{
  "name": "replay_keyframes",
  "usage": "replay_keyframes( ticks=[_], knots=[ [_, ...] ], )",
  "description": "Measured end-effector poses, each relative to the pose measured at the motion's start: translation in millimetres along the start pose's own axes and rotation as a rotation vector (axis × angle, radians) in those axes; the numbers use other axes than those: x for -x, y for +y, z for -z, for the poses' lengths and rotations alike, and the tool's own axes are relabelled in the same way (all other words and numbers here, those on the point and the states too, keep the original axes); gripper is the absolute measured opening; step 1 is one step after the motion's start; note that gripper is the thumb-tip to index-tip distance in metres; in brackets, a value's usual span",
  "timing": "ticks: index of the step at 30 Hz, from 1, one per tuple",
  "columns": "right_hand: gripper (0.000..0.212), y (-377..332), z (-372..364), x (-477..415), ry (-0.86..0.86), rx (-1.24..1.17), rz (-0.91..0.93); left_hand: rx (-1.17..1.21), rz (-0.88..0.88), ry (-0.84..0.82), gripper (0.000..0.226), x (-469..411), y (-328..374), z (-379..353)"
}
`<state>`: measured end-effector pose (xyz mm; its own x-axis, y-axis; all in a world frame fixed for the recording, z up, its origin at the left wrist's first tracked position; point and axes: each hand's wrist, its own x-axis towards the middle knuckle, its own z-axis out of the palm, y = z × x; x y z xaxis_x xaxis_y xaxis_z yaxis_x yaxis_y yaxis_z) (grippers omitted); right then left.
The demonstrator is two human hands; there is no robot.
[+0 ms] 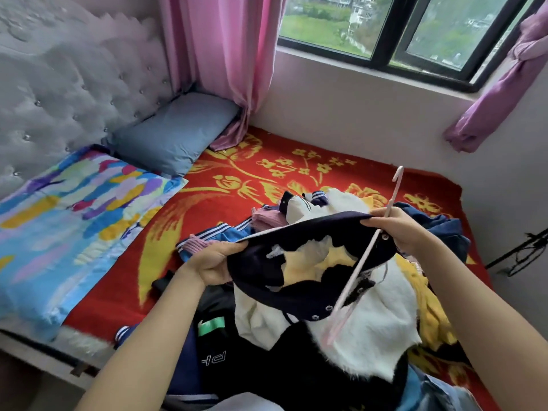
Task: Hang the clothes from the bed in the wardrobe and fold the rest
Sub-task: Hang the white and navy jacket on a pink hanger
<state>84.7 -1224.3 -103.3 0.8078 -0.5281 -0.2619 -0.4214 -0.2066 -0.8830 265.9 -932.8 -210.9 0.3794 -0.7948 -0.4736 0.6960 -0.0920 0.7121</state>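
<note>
the bed point(237, 179), spread with a red blanket with yellow flowers, fills the corner under the window, with a bright quilt point(74, 218) and a blue pillow point(175, 132) by the headboard and a pile of clothes point(213, 345) at the near end. above that pile a navy and white fleece jacket point(370, 336) is stretched between both hands. the left hand point(212, 262) has its grip curled round the navy edge, while the right hand point(397, 229) pinches the opposite edge together with the neck of a pink hanger point(366, 256), hook pointing up, lower end against the white fleece.
</note>
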Motion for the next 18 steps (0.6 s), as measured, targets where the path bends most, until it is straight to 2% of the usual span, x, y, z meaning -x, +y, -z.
replay_keyframes(
  ticks=[3,7,10,12,14,16,18],
  knots=[
    [0.015,9.8,12.6,10.6,-0.056,0.172,-0.018,-0.043,-0.014,-0.097,0.035,-4.6,5.2,2.4],
    [0.018,20.3,23.4,27.8,-0.103,0.375,-0.012,-0.140,-0.083,-0.130,0.038,-14.0,35.5,-4.8],
    [0.012,23.7,25.5,30.5,-0.052,0.414,0.022,0.014,-0.113,-0.091,0.040,-22.2,51.3,-25.0],
    [0.008,26.8,26.0,29.9,0.003,0.407,0.024,0.171,-0.142,-0.054,0.030,-27.5,51.1,-39.0],
    [0.015,32.8,27.5,28.4,0.062,0.406,0.020,0.209,-0.167,-0.010,0.021,-29.8,45.2,-46.7],
    [0.017,41.1,28.8,28.2,0.145,0.360,0.017,0.042,-0.167,0.117,0.023,-31.8,33.2,-51.0],
    [0.015,50.0,27.3,26.8,0.223,0.246,-0.013,-0.234,-0.190,0.300,0.028,-34.8,16.5,-53.8]
  ],
)
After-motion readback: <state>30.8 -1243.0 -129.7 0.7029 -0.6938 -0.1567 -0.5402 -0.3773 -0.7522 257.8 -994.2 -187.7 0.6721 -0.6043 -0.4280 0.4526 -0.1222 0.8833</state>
